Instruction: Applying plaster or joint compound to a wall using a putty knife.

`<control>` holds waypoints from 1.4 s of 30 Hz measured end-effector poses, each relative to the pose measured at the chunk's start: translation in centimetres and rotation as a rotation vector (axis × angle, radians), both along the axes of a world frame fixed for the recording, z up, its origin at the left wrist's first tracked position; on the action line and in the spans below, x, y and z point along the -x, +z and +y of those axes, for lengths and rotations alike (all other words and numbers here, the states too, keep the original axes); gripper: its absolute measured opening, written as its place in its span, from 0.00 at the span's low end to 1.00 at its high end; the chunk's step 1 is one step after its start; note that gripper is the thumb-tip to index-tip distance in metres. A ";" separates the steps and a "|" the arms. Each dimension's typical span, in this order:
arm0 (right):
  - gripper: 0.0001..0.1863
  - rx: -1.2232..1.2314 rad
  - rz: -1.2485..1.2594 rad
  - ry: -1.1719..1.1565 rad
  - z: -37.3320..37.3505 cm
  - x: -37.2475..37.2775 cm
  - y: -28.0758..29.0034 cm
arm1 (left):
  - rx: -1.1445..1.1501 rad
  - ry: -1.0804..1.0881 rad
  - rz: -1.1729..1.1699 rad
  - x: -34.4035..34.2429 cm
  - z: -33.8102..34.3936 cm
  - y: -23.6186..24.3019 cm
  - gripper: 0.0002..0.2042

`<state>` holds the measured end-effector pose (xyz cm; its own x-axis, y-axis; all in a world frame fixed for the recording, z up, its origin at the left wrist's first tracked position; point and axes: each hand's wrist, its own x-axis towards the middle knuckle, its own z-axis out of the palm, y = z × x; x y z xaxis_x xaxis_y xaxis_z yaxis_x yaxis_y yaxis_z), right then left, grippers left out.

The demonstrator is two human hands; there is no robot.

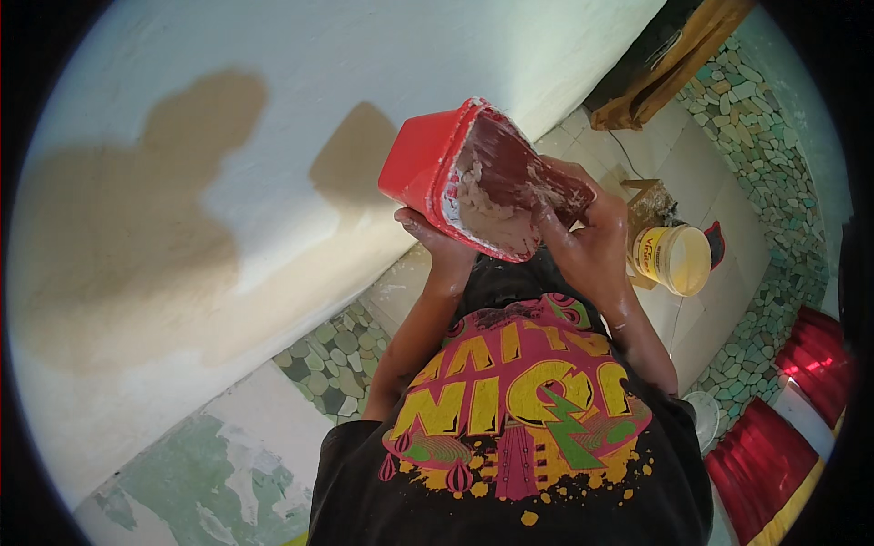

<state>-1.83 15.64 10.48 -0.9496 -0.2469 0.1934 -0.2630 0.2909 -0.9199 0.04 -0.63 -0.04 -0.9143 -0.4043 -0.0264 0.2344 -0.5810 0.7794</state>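
My left hand [442, 246] supports a red plastic tub [414, 155] from below, its fingers partly hidden under the tub. The tub is tipped so that its mouth faces me, and whitish paste is smeared on its rim. In my right hand [592, 241] is a dark reddish-brown putty spreader [510, 150], gripped at its narrow end. Its broad blade lies across the tub's mouth. Beige-grey putty [487, 211] clings to the blade's lower left part. Both hands have pale smears on them.
A pale wall [300, 45] rises at the left, with shadows cast on it. To the right, a white bucket [648, 253] with a yellow label stands beside a small wooden piece [645, 205]. A wooden frame [669, 68] is farther back. Red fabric [760, 450] lies at lower right.
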 end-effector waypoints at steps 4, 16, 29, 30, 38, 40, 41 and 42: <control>0.21 0.276 -0.198 0.063 -0.1 -0.1 -0.6 | 0.062 0.092 -0.055 0.5 -0.2 -0.1 0.54; 0.15 0.651 -0.590 0.063 3.3 3.6 -1.0 | 0.166 0.098 0.012 3.2 -0.4 1.0 0.45; 0.19 1.293 -0.392 0.133 -2.7 12.2 4.7 | -0.702 -0.358 0.008 1.6 -1.0 -1.2 0.43; 0.19 1.268 -0.209 0.177 -3.3 13.5 7.1 | -0.642 -0.342 -0.071 1.3 -1.1 -1.0 0.44; 0.11 0.500 1.449 0.022 -11.1 23.1 26.3 | -0.611 -0.291 -0.040 2.7 -0.6 -0.3 0.43; 0.14 0.358 1.616 -0.001 -12.0 23.5 27.0 | -0.670 -0.334 0.009 3.0 -0.8 -1.7 0.43; 0.18 0.167 1.677 -0.061 -12.4 23.5 26.3 | -0.727 -0.372 0.060 3.0 -0.8 -2.4 0.42; 0.22 -0.021 1.724 -0.119 -12.8 23.5 25.4 | -0.728 -0.373 0.053 2.8 -0.8 -1.9 0.42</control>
